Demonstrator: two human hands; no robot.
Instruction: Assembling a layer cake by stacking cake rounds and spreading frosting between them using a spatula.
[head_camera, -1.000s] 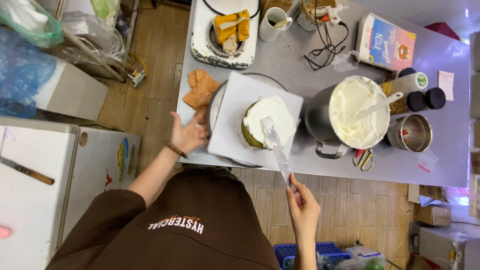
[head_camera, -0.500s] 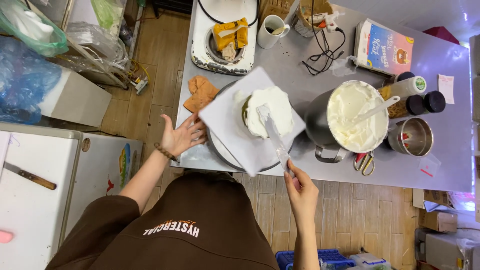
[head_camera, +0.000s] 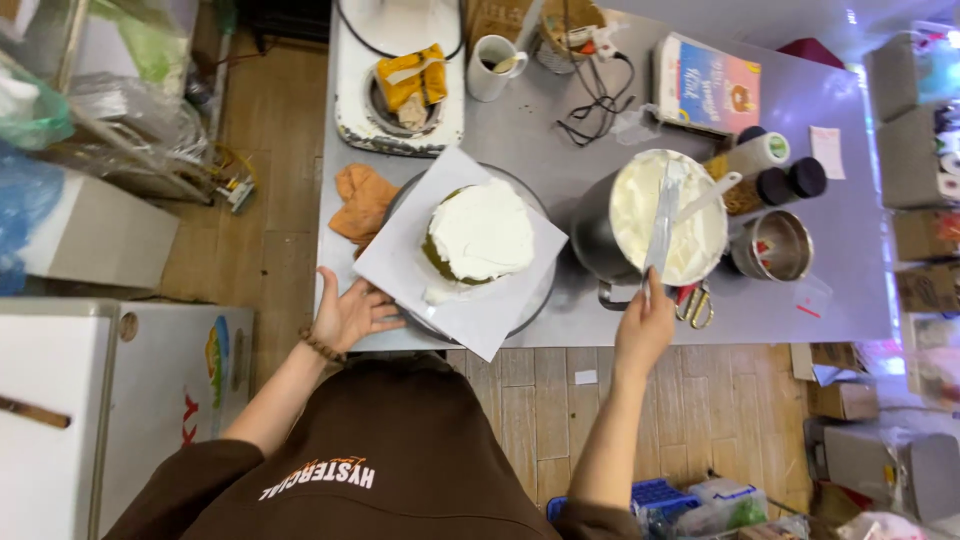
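Since the earlier frames, the right hand (head_camera: 642, 330) has carried the long metal spatula (head_camera: 662, 222) away from the cake and over to the pot of cream, and the white square board has turned to sit diamond-wise on its round stand.

Right fingers are clenched around the spatula's handle. Its flat, narrow blade reaches up and away from the fingertips, lying across the smooth white cream that fills the round metal pot (head_camera: 600, 235). A second utensil with a pale handle (head_camera: 708, 196) leans in the cream beside the blade.

Left hand (head_camera: 350, 315) lies open, fingers spread and released, with the fingertips touching the near left edge of the white square board (head_camera: 400, 265). A bracelet of brown beads circles that wrist.

On the board, just beyond the left fingertips, sits the round cake (head_camera: 480, 232). Its top is coated in thick white cream, and its dark green side shows bare at the left. A smear of cream marks the board below it. Under the board is a round grey turntable (head_camera: 540, 290).

An orange cloth (head_camera: 362, 200) lies crumpled above the left hand, on the grey table (head_camera: 560, 150).
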